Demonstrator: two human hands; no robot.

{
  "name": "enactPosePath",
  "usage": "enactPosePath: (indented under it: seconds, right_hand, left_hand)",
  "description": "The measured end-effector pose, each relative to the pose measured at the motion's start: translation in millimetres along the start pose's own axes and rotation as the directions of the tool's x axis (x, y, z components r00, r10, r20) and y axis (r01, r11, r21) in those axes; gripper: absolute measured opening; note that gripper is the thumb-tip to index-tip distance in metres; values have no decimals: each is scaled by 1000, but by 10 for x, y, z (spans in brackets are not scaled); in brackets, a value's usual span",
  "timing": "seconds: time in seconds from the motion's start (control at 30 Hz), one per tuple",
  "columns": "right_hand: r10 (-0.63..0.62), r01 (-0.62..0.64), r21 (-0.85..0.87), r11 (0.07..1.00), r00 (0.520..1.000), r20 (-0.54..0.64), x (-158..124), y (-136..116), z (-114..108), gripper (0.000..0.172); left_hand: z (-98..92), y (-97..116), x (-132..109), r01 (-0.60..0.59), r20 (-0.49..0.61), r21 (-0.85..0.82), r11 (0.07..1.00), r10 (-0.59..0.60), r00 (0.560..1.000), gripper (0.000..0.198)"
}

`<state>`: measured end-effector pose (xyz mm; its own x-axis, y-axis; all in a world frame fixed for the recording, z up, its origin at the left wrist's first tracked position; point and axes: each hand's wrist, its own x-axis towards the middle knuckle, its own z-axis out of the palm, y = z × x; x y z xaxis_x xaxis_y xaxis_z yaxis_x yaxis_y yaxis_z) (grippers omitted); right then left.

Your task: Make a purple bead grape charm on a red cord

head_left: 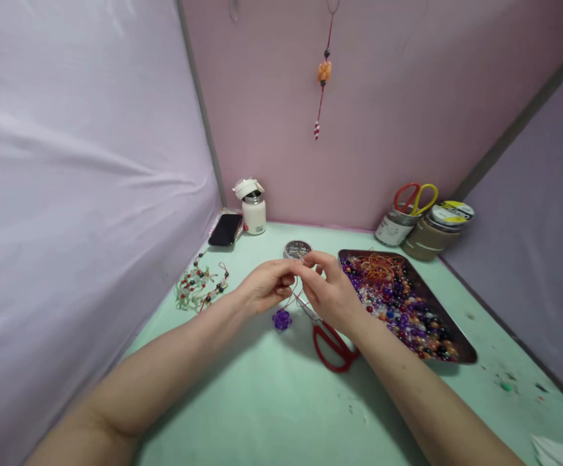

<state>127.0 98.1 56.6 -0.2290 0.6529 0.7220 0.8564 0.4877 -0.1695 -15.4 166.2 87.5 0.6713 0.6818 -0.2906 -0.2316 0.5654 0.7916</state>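
Observation:
My left hand (268, 286) and my right hand (329, 285) meet fingertip to fingertip above the middle of the table. Each is closed in a pinch on a thin red cord (288, 301). A purple beaded ball (282, 320) hangs from or lies at the cord's lower end, just below my left hand. Under my right hand are scissors with red handles (332, 349), their blades pointing up and left. Right behind my fingertips stands a small round tin (298, 248) of little metallic pieces.
A dark tray (466, 349) of mixed beads and orange cord sits at the right. Beaded strings (195, 288), a phone (226, 230) and a white bottle (253, 213) are left. Jars (431, 236) and more scissors (415, 199) stand back right. A beaded ornament (325, 71) hangs behind.

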Motion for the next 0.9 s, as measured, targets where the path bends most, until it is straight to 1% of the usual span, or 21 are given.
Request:
enactPosePath:
  seconds: [0.07,0.17,0.23,0.3,0.33,0.4,0.47,0.57,0.63,0.8,0.9]
  right_hand:
    - [17,-17,-20,1000,1000,-21,-14,36,53,37]
    - [77,-78,-29,997,996,-34,-13,34,80,25]
    - [35,-37,-68,997,999,-27,-14,22,77,20]
    - [-43,45,-96,994,999,18,-19,12,66,19]
    - [-74,78,-83,993,996,48,-19,6,58,19]
    - [-114,117,-18,993,989,97,-12,-21,38,22]
    - [-154,149,53,987,982,108,8,-75,8,24]
    - [-200,191,111,975,977,78,49,-206,-54,21]
    - [-227,218,140,966,973,50,71,-312,-99,19]
    - [-314,307,183,934,949,8,99,-546,-191,17]
    - [-338,328,209,921,941,9,110,-635,-251,13]
  left_hand:
    - [-18,-27,51,15,-3,-30,999,-15,1000,9]
    - [-69,-103,110,59,-5,-51,997,-60,998,14]
    - [-102,-164,136,86,4,-57,995,-86,996,17]
    - [-129,-214,155,96,30,-62,993,-94,995,19]
    - [-143,-229,165,91,46,-67,994,-88,995,19]
    - [-173,-230,189,65,60,-82,994,-60,996,20]
    - [-211,-195,219,24,29,-86,996,-21,999,21]
    - [-281,-112,268,-43,-64,-63,997,39,997,22]
    - [-327,-66,298,-75,-103,-55,996,69,992,23]
    - [-400,-16,344,-142,-163,-16,990,138,977,25]
    - [-425,-12,360,-183,-185,45,982,189,964,26]
